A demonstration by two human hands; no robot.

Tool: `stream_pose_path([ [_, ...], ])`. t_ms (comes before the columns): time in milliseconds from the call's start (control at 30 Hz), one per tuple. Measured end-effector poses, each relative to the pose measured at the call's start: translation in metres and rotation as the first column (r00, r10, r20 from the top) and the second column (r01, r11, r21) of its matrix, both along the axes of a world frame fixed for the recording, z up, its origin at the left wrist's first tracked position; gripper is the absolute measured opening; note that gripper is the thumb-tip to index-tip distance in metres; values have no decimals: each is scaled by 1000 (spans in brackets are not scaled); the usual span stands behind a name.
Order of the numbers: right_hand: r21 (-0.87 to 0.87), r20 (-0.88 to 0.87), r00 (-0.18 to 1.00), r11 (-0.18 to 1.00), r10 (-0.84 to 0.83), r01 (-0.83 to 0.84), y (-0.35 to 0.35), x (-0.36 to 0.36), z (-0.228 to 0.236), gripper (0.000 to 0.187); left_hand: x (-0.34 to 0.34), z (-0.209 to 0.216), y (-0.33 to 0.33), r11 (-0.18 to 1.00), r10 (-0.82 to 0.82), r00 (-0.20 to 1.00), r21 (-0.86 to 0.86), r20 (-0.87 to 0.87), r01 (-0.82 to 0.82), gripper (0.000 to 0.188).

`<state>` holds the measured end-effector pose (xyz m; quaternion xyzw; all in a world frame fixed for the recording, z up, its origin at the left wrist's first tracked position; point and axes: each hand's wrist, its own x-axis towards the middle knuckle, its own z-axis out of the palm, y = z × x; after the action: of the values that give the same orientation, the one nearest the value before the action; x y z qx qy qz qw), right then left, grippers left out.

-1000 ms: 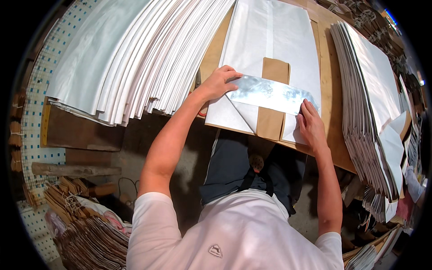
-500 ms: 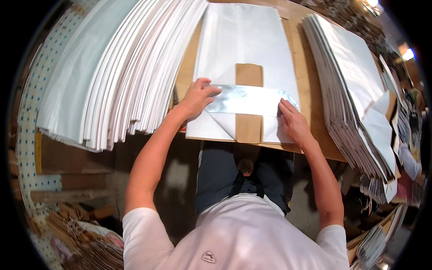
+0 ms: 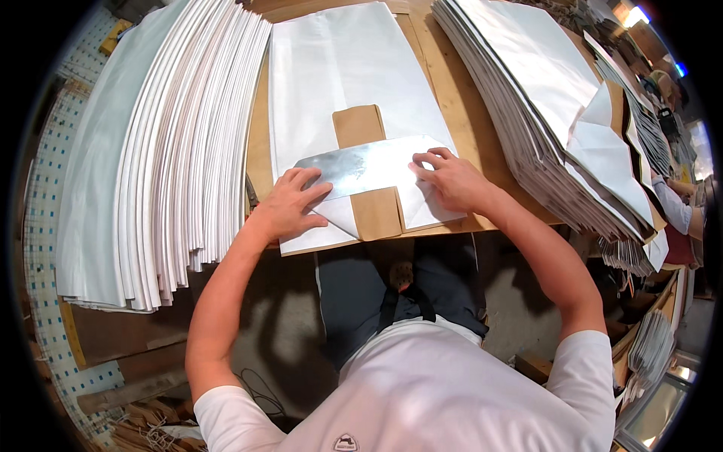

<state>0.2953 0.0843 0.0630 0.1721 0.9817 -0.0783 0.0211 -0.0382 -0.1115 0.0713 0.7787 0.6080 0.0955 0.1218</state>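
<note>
A flat white paper bag (image 3: 331, 60) lies lengthwise in front of me, its near end folded with slanted creases. Across that end rests a shiny metal plate (image 3: 361, 169), slightly tilted. A brown paper strip (image 3: 360, 125) shows above and below the plate. My left hand (image 3: 290, 203) lies with spread fingers at the plate's left end, fingertips on it and thumb on the bag. At the right end my right hand (image 3: 452, 181) touches the plate with bent fingers held apart. Neither hand is wrapped round anything.
A tall fanned stack of white bags (image 3: 173, 151) stands on the left. Another stack of white bags (image 3: 520, 98) is on the right, with folded ends facing me. Under them is a wooden table (image 3: 433, 56). A person's arm (image 3: 681, 188) shows at the far right.
The view has turned, so the bag and plate appear further left and tilted. My right hand has moved from the plate's right corner inward onto its face; my left fingers have spread lower.
</note>
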Motion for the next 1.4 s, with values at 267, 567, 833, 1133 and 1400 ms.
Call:
stream_pose_path([
  [267, 7, -81, 996, 999, 33, -33, 2, 2, 3, 60, 6, -16, -2, 936, -137, 965, 291, -224, 200, 30],
  [567, -91, -216, 973, 994, -81, 63, 3, 4, -4, 41, 30, -17, 7, 928, 175, 983, 324, 52, -182, 21],
  [833, -237, -332, 849, 908, -411, 347, -18, -16, -22, 34, 38, -21, 10, 874, 319, 908, 286, 273, -393, 27],
  [1133, 0, -272, 904, 940, -329, 342, -32, -23, -13, 59, 33, -25, 11, 939, 216, 971, 293, -103, -178, 55],
  [1400, 35, -193, 945, 961, -263, 274, -26, -32, -16, 58, 37, -22, 18, 933, 233, 965, 307, -117, -188, 50],
])
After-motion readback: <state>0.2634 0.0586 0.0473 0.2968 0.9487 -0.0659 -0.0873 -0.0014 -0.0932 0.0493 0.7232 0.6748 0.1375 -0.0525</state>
